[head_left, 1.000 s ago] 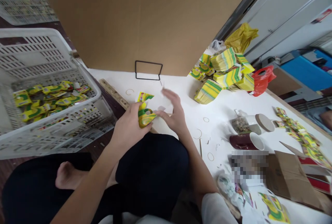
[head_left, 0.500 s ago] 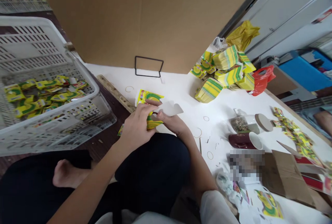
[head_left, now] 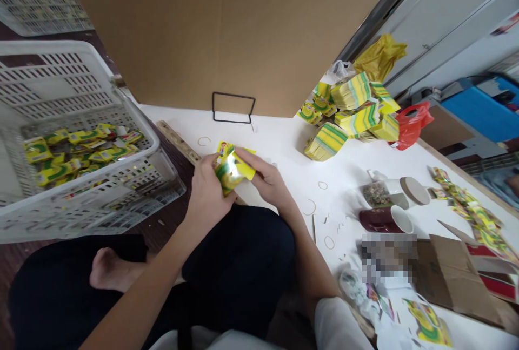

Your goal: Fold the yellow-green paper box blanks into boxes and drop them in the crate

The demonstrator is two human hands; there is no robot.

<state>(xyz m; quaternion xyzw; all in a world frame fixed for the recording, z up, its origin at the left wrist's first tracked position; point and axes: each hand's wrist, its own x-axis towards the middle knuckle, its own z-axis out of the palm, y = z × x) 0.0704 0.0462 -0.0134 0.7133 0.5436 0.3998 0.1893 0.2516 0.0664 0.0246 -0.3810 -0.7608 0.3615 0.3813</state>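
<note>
Jointly, left hand [head_left: 208, 192] and right hand [head_left: 271, 183] hold one packet [head_left: 232, 169], lettering unreadable.

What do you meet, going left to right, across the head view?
White basket → left hand → yellow-green packet → right hand → stacked packets → red bag.
</note>
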